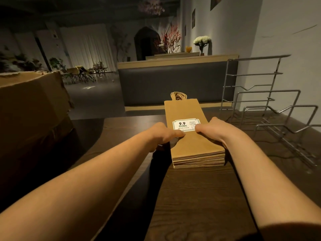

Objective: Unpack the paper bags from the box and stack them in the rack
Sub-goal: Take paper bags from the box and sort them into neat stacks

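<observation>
A flat stack of brown paper bags with a white label on top lies lengthwise on the dark wooden table, its twisted handles pointing away from me. My left hand grips the stack's left edge, thumb on top. On the opposite edge my right hand grips it the same way, thumb beside the label. The large cardboard box stands at the left, its top torn open. The wire rack stands on the table at the right, with nothing in its slots.
A dark padded bench back runs behind the table. A white wall rises close on the right behind the rack. A dim room with chairs and plants stretches away at the back left.
</observation>
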Demonstrator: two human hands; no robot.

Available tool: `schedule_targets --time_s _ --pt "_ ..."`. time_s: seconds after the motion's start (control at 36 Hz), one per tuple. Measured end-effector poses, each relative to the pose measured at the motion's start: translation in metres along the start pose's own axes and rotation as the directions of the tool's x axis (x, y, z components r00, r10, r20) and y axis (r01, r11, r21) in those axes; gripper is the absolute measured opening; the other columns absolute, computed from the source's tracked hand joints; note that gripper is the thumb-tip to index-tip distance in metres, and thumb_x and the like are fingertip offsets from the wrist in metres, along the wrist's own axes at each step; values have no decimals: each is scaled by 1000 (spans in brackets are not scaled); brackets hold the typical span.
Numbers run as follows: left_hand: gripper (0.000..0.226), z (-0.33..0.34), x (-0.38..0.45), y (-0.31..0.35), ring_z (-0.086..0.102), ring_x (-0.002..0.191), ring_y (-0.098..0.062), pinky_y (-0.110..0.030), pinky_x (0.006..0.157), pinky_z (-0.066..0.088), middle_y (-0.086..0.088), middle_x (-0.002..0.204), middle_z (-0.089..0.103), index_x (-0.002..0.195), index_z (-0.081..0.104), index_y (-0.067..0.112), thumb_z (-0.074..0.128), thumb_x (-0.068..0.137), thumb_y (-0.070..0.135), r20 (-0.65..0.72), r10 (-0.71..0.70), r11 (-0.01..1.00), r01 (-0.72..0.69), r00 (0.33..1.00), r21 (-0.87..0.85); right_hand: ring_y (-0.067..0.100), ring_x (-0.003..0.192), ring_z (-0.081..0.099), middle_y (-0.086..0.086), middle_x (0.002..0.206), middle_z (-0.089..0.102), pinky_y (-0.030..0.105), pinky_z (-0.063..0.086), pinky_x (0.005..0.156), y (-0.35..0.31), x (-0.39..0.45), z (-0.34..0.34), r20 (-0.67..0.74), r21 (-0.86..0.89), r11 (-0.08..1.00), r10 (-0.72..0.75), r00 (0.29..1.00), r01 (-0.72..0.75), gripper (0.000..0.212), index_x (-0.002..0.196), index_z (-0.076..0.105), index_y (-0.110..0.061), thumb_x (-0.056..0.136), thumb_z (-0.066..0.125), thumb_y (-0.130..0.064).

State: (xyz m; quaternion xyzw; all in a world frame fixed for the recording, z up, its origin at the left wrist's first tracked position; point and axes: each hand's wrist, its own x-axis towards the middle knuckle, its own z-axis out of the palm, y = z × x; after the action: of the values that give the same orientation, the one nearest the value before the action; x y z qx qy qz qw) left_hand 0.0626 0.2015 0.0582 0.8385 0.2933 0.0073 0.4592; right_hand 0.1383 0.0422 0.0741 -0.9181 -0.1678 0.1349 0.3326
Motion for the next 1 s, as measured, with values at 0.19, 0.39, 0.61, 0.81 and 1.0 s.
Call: schedule_targets --time_s 0.19,0.39,0.61,0.81,1.0 --pt "43 1 -3 -1 58 105 -17 -28 84 50 -1 125 59 124 47 20 73 91 30 47 78 990 -71 996 -123 33 130 47 15 152 41 35 38 83 1 5 1 7 -44 999 -14 1000 14 77 155 20 -9 97 56 -46" --pt "75 3 5 -3 59 118 -28 -48 104 50 -6 136 57 144 38 20 80 82 26 149 80 956 -34 986 -292 21 97 47 14 145 49 31 40 73 4 4 0 -11 -32 998 -51 999 51 71 152 29 -8 97 55 -45" --pt "87 -25 -6 2 29 147 -32 -46 115 31 -5 164 25 158 20 22 65 91 52 29 95 978 -88 995 -188 33 118 57 16 145 49 36 53 84 -14 -2 -10 -150 -80 994 -86 985 74 79 155 20 -11 94 62 -40" --pt "85 -118 -66 9 25 150 -27 -42 121 22 -4 167 18 161 10 23 58 97 49 -135 239 969 -244 962 -29 31 131 51 11 159 32 45 49 102 -63 -48 -29 -243 -135 952 -299 923 273 77 159 13 -21 98 57 -34" --pt "80 -251 -149 -6 37 146 -23 -30 109 37 -3 162 32 160 17 20 59 97 44 -300 280 943 -203 912 264 16 133 47 -8 156 37 32 41 103 -138 -127 -2 -149 -134 790 -613 776 598 60 151 35 -36 97 60 -36"
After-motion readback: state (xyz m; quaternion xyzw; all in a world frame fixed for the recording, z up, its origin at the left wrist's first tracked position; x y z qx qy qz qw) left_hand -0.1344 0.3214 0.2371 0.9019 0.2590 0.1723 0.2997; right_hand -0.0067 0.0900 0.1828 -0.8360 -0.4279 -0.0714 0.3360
